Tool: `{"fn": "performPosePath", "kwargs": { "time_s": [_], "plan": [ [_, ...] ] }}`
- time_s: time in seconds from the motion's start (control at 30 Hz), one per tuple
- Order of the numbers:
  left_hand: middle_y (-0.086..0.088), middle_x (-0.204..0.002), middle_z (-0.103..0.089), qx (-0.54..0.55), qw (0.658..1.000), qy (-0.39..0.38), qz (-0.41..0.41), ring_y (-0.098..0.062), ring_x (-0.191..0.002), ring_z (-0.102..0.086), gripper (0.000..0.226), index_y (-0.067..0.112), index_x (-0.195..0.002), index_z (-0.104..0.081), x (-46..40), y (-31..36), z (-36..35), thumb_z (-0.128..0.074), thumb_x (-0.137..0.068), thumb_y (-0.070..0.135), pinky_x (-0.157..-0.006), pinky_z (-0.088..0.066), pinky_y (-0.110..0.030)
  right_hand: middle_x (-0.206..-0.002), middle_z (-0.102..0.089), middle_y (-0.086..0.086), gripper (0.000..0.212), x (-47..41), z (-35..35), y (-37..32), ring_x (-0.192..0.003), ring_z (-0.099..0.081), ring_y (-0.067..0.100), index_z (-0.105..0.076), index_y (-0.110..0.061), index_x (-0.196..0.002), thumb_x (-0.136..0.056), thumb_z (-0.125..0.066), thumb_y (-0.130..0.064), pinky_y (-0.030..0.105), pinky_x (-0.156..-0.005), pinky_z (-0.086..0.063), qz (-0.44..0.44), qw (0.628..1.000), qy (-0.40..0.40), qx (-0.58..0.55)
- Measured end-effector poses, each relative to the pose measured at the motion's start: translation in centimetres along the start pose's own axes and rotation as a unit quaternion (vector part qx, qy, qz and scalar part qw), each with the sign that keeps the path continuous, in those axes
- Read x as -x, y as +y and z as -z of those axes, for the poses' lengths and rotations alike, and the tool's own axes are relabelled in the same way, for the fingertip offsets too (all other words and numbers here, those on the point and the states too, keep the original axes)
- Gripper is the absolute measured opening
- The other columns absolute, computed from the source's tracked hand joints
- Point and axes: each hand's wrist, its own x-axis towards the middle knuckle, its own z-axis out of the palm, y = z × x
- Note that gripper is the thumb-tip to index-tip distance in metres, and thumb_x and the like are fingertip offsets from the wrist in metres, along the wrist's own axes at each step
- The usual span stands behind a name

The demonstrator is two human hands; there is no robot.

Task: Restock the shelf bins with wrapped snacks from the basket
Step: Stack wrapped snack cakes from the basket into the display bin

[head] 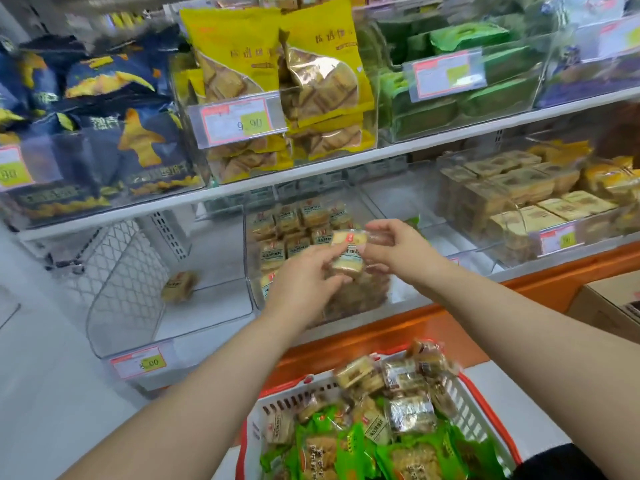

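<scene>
Both hands reach over the middle clear bin (251, 292) on the lower shelf, which is partly filled with small wrapped snacks (294, 223). My left hand (306, 278) pinches a wrapped yellow snack (348, 261) from below. My right hand (394, 245) pinches another wrapped snack (349, 238) by its clear end, just above the first. The white basket with red rim (474, 407) sits below at the bottom, holding several brown and green wrapped snacks (391, 379).
The clear bin to the left (138, 306) holds one lone snack (178, 285) and has a price tag (140, 362). More bins with boxed cakes (519, 199) stand at right. Upper shelf carries blue, yellow (270, 64) and green bags. A cardboard box (609, 306) sits at right.
</scene>
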Motion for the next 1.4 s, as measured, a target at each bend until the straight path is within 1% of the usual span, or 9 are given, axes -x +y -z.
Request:
{"fn": "performPosePath", "kwargs": {
  "time_s": [0.1,0.23,0.37,0.53,0.63,0.8,1.1,1.27,1.4],
  "plan": [
    [0.007,-0.122,-0.067,0.021,0.998,0.032,0.057,-0.012,-0.104,-0.061,0.054,0.035,-0.134,-0.057,-3.3,-0.3,-0.3,-0.075,-0.083,0.037,-0.087,-0.050,-0.029,-0.126,-0.056,-0.001,0.044,-1.3,1.3,0.5,-0.115,-0.056,0.017,-0.048,-0.014,-0.133,-0.092,-0.064,-0.023,0.036,-0.099,-0.046,0.104,0.976,0.085,0.170],
    [0.002,-0.122,-0.067,-0.039,0.992,0.039,0.110,-0.020,-0.111,-0.061,0.055,0.035,-0.138,-0.053,-9.7,-1.3,-1.5,-0.067,-0.087,0.050,-0.083,-0.050,-0.029,-0.131,-0.053,0.008,0.046,-2.1,2.1,2.1,-0.125,-0.047,0.024,-0.048,-0.011,-0.134,-0.092,-0.061,-0.023,0.038,-0.104,-0.039,0.113,0.950,0.101,0.272],
    [0.003,-0.142,-0.054,-0.084,0.985,0.021,0.147,-0.024,-0.124,-0.054,0.053,0.042,-0.142,-0.044,-15.5,-1.6,-3.5,-0.058,-0.092,0.052,-0.094,-0.044,-0.032,-0.143,-0.044,0.004,0.051,-1.9,1.7,3.3,-0.132,-0.041,0.019,-0.041,-0.014,-0.142,-0.095,-0.057,-0.024,0.030,-0.105,-0.034,0.094,0.952,0.057,0.285],
    [-0.002,-0.132,-0.062,-0.160,0.979,0.038,0.120,-0.028,-0.119,-0.057,0.052,0.034,-0.137,-0.053,-19.0,-3.3,-6.2,-0.055,-0.091,0.057,-0.093,-0.047,-0.035,-0.145,-0.042,-0.003,0.051,-1.8,1.8,3.9,-0.132,-0.041,0.016,-0.039,-0.020,-0.143,-0.095,-0.057,-0.023,0.029,-0.103,-0.036,0.098,0.955,0.059,0.275],
    [-0.004,-0.125,-0.064,-0.229,0.969,0.038,0.086,-0.028,-0.114,-0.059,0.042,0.028,-0.129,-0.060,-19.2,-4.0,-6.8,-0.056,-0.093,0.050,-0.088,-0.047,-0.034,-0.146,-0.039,-0.007,0.051,-1.6,1.7,4.1,-0.132,-0.041,0.014,-0.038,-0.023,-0.142,-0.095,-0.057,-0.024,0.030,-0.102,-0.037,0.101,0.955,0.062,0.272],
    [-0.009,-0.136,-0.054,-0.322,0.945,0.019,0.055,-0.033,-0.128,-0.044,0.043,0.029,-0.133,-0.057,-19.2,-4.7,-7.2,-0.055,-0.094,0.047,-0.102,-0.039,-0.042,-0.151,-0.031,-0.007,0.051,-1.6,1.4,4.5,-0.135,-0.037,0.013,-0.036,-0.022,-0.142,-0.095,-0.056,-0.022,0.032,-0.104,-0.038,0.114,0.953,0.054,0.276],
    [-0.009,-0.156,-0.025,-0.303,0.947,-0.042,0.094,-0.036,-0.145,-0.015,0.055,0.029,-0.145,-0.040,-19.0,-3.7,-6.7,-0.052,-0.094,0.047,-0.114,-0.023,-0.049,-0.156,-0.024,-0.005,0.054,-1.4,1.6,4.4,-0.143,-0.026,0.012,-0.034,-0.019,-0.145,-0.096,-0.055,-0.021,0.030,-0.111,-0.030,0.121,0.946,0.025,0.300],
    [-0.003,-0.149,-0.040,-0.198,0.977,-0.022,0.076,-0.030,-0.141,-0.027,0.041,0.033,-0.136,-0.051,-12.0,-2.2,-4.2,-0.049,-0.097,0.042,-0.114,-0.029,-0.045,-0.150,-0.032,0.001,0.051,-0.7,1.9,3.6,-0.138,-0.033,0.017,-0.038,-0.016,-0.142,-0.095,-0.057,-0.022,0.029,-0.108,-0.030,0.109,0.945,0.013,0.308],
    [0.005,-0.116,-0.061,-0.120,0.989,0.080,-0.023,-0.017,-0.114,-0.045,0.024,0.024,-0.116,-0.066,-3.3,-1.8,-2.8,-0.054,-0.096,0.029,-0.090,-0.033,-0.029,-0.141,-0.040,0.006,0.044,0.3,1.8,3.2,-0.132,-0.039,0.023,-0.047,-0.015,-0.135,-0.093,-0.059,-0.022,0.032,-0.107,-0.031,0.087,0.943,0.040,0.320]
  ]
}}
